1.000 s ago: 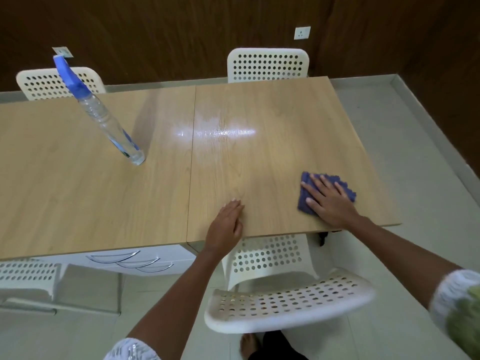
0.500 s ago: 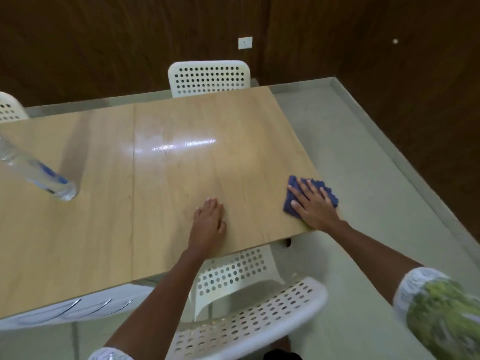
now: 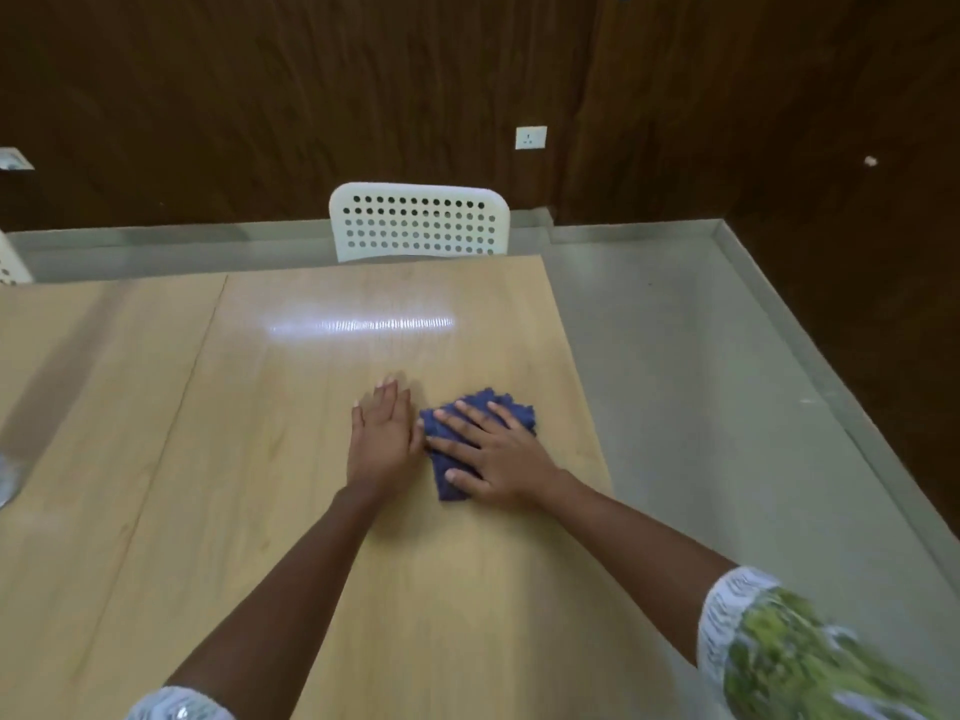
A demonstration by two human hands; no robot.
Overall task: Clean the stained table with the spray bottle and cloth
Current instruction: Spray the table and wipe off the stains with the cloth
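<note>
1. Dim room; a white streak of glare lies on the table (image 3: 363,511) toward 12 o'clock.
2. Motion blur smears the sleeve (image 3: 810,662) at 5 o'clock — edges bow, wide-angle.

Head-worn camera looks forward and down, close over the table (image 3: 291,459).

You find no legible text, label, brand, number or sign in this view. The white wall socket (image 3: 531,137) on the dark wood panelling carries only its pin holes and no lettering you can read. The small white fittings at the top edge of the wall and at its far left are too small and cut off for you to tell any marking. The sliver of clear bottle (image 3: 6,480) at the left edge shows you no label.
</note>
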